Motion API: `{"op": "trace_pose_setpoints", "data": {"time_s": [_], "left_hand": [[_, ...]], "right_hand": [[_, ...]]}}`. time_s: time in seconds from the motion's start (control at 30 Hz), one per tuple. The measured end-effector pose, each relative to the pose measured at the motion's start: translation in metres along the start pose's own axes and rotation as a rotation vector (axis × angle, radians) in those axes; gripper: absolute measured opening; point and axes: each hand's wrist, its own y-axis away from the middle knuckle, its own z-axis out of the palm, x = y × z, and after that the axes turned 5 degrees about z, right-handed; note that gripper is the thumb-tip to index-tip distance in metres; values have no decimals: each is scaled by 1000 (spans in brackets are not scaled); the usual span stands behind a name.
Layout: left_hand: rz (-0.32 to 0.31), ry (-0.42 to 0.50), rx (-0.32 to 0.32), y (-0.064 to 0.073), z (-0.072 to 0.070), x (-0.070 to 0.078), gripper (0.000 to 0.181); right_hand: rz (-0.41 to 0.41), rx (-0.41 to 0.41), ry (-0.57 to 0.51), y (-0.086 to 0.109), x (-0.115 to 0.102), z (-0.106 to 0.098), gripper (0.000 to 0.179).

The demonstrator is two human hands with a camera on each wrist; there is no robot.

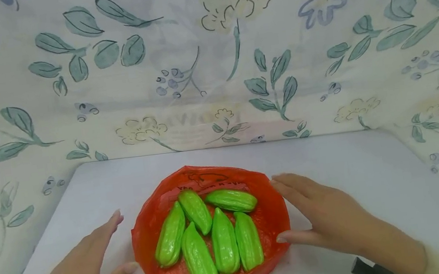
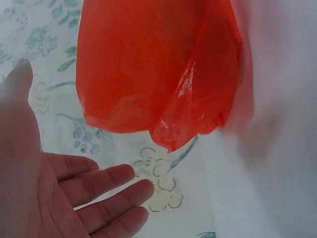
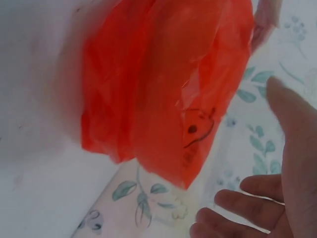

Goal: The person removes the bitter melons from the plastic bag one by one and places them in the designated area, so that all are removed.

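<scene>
On the surface [image 1: 330, 152], in from its far edge and between its left and right edges, sits an open red bag [image 1: 270, 211] with six green vegetables [image 1: 224, 242] inside. The left hand [image 1: 76, 271] and right hand [image 1: 331, 212] flank it, both released, fingers extended. Only the head view shows the vegetables; the wrist views reveal the bag's outer sides, with gaps separating it from the fingers.

Site appears screened off, kind of room indeterminate: a flower-print curtain [image 1: 198, 105] encloses the white table [image 1: 343, 162] at back and both sides.
</scene>
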Motion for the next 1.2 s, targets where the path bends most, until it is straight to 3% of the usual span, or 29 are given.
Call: {"op": "trace_pose_setpoints", "data": {"time_s": [0.2,0.37,0.73,0.9,1.03,1.2], "left_hand": [[-21,4,44,-1,-2,9,99],[-66,18,78,-1,-4,12,86],[-157,233,-17,-3,-9,16,52],[-196,282,-31,-3,-6,23,43],[-159,285,13,1,0,25,34],[-60,281,118,9,7,22,19]], "right_hand": [[-43,20,-22,-16,-13,-1,78],[-67,-20,-39,-30,-21,2,65],[-80,-133,-35,-55,-32,22,59],[-80,-152,-23,-60,-35,28,58],[-69,-160,-1,-64,-37,33,56],[-34,-209,0,-70,-40,40,52]]}}
